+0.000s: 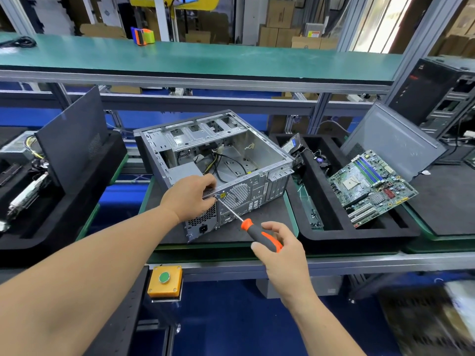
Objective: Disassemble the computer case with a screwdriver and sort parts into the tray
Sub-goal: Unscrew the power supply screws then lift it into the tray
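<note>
Computer case: the computer case point(218, 160) lies on its side on the counter point(257, 227), open face up, at the centre of the scene; loose cables and a grey power supply box remain inside at its near left corner.
Left hand: the left hand point(191, 197) grips the near top edge of the case, fingers curled over the rim beside the tip of the tool.
Right hand: the right hand point(280, 249) pinches the orange and black handle of the screwdriver point(246, 223) between thumb and fingers; the shaft runs up and left to the rear panel near the fan grille.
Tray: the black foam tray point(321, 201) sits just to the right of the case; the motherboard point(371, 186) rests tilted across it.
Handling of case: likely stiff sheet metal, fairly heavy, with thin edges that could cut; best held by the folded rim or frame, not the perforated grille.
Handling of power supply: probably dense and boxy; support it from below once its screws are out, and mind the trailing cables.
Risk: the tip may slip off a small screw head.
</note>
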